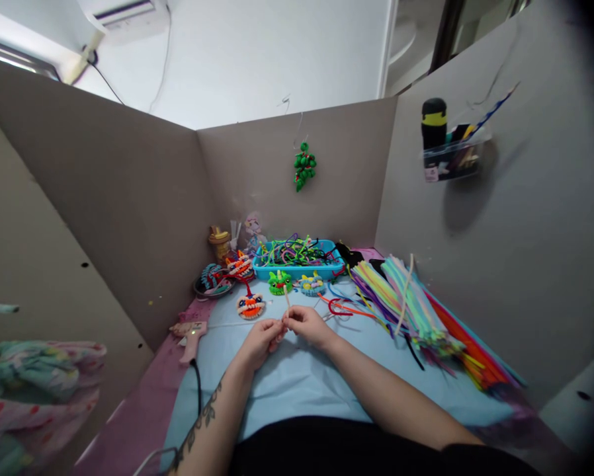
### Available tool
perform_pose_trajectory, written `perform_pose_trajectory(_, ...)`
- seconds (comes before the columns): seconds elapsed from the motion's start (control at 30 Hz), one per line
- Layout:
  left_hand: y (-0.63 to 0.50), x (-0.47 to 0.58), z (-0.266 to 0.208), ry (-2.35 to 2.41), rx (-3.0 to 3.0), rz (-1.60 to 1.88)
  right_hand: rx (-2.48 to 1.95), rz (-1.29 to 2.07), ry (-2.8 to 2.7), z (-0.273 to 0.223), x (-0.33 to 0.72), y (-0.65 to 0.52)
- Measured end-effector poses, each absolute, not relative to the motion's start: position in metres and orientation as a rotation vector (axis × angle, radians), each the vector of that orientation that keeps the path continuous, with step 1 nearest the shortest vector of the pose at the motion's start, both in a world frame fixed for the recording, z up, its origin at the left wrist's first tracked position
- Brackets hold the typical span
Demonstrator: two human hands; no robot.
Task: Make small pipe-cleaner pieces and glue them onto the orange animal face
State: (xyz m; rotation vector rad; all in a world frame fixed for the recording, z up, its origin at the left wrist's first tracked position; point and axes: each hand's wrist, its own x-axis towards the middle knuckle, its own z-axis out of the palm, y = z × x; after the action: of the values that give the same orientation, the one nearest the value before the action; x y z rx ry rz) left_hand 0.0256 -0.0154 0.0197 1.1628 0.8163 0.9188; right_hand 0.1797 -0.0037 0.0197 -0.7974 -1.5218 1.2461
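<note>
- My right hand [307,325] is pinching a stem [286,297] toward twelve o'clock.
- Left hand [266,337] is adjoining; I can't tell its grip.
- The stem's seeming light, bendy; I'm gripping low.

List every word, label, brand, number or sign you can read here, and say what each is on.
Readable text: none.
Label on the wall box: too small and blurred to read.
Dark marks on the glue gun: too small to tell whether they are letters.
</note>
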Motion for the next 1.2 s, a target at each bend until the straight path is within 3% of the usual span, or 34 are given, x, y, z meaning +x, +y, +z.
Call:
perform_pose_trajectory(0.33,-0.012,0.023,0.023,0.809,1.068,1.121,-0.842,1.211,-1.334,0.012,0.180,0.003)
perform_pose_trajectory(0.73,-0.005,0.022,0.011,0.760,1.121,1.299,-0.892,1.450,-1.166,0.010,0.168,0.003)
perform_pose_trajectory(1.2,-0.015,0.022,0.018,0.753,1.096,0.978,-0.815,1.263,-1.328,0.011,0.176,0.000)
